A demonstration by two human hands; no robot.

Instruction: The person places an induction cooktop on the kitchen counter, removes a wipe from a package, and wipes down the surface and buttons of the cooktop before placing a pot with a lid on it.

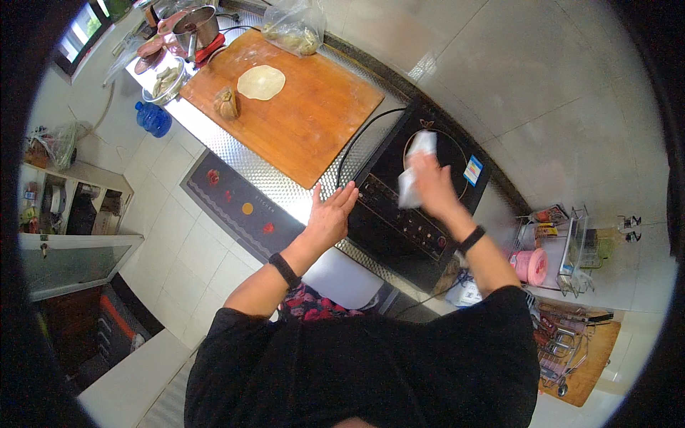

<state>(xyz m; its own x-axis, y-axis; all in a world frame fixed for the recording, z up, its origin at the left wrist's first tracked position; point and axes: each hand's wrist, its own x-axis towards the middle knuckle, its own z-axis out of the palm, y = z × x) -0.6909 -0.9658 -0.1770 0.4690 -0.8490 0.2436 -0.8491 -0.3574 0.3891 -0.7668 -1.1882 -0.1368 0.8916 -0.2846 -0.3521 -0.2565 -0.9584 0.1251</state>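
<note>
My right hand [432, 182], slightly blurred, is closed on a white cloth or paper wipe [409, 192] over the glass top of a black induction cooktop [374, 224]. At the cooktop's left edge, my left hand [330, 214] is spread with its fingers apart and holds nothing. Beyond my left hand lies a wooden board [316, 117] with a light dusting of flour. A flat round of dough [261, 82] rests on the board. Beside the dough is a brownish lump [226, 103] whose kind I cannot tell.
A clear plastic bag [294, 32] sits at the board's far edge. Further left are a metal pot [195, 27] and a bowl of pale pieces [166, 83]. A black cord [356, 136] curves between board and cooktop. At right, a wire rack [572, 251] holds a pink tub [530, 266].
</note>
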